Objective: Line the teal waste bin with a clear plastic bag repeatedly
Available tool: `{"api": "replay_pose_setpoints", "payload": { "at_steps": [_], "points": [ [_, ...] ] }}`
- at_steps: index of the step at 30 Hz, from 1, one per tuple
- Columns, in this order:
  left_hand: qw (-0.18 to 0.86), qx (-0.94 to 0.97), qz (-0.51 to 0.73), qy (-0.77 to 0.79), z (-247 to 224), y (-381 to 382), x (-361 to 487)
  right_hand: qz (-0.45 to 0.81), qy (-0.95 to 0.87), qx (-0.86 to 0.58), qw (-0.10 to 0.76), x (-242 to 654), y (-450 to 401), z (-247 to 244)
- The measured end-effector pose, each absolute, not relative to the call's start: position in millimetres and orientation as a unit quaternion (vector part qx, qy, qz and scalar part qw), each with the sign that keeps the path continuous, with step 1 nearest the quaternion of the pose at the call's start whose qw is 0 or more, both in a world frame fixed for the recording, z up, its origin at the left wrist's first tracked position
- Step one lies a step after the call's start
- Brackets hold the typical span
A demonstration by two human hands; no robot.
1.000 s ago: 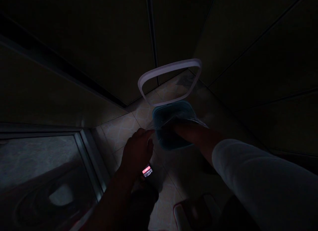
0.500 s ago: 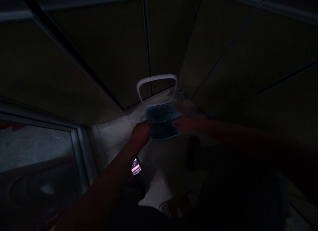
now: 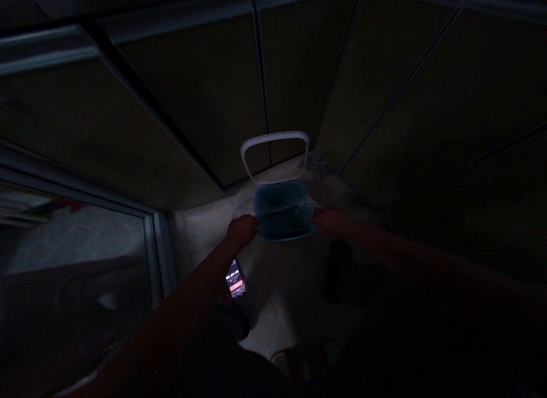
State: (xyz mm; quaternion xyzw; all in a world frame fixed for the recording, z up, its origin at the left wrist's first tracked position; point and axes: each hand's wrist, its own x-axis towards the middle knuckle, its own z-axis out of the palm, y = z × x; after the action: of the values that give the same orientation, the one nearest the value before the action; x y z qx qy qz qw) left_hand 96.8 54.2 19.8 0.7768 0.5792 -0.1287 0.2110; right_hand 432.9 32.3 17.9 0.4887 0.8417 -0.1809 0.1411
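Observation:
A blue-green bin (image 3: 285,230) stands on the tiled floor with its white rim frame (image 3: 276,137) tipped up at the far side. A clear plastic bag (image 3: 245,207) stretches across the bin's mouth and hangs out at both sides. At the bin's left side, my left hand (image 3: 243,231) is closed on the bag's edge. My right hand (image 3: 331,222) is closed on the bag at the right side. The dim light hides the fingertips of both hands.
A lit phone (image 3: 233,277) with a timer display is below my left hand. Dark panelled walls (image 3: 294,78) meet in a corner behind the bin. A metal-framed doorway (image 3: 159,261) is on the left. My legs and feet are at the bottom.
Both hands have moved apart, from over the bin's mouth to its outer sides. The clear bag now spans the opening more widely. The whole view has shifted slightly.

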Motion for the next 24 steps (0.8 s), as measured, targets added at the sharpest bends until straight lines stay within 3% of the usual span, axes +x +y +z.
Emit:
{"api": "replay_pose_setpoints", "payload": {
  "at_steps": [5, 13, 19, 24],
  "points": [
    [0.244, 0.784, -0.113, 0.56, 17, 58, 88, -0.205, 0.828, 0.49, 0.18, 431, 37, 18],
    [0.256, 0.815, -0.068, 0.515, 15, 54, 63, -0.237, 0.798, 0.545, 0.106, 441, 39, 29],
    [0.226, 0.811, -0.11, 0.528, 11, 46, 50, -0.252, 0.788, 0.537, 0.167, 454, 47, 27],
    [0.214, 0.818, -0.14, 0.515, 4, 41, 43, -0.286, 0.772, 0.549, 0.144, 458, 44, 8]
  ]
}}
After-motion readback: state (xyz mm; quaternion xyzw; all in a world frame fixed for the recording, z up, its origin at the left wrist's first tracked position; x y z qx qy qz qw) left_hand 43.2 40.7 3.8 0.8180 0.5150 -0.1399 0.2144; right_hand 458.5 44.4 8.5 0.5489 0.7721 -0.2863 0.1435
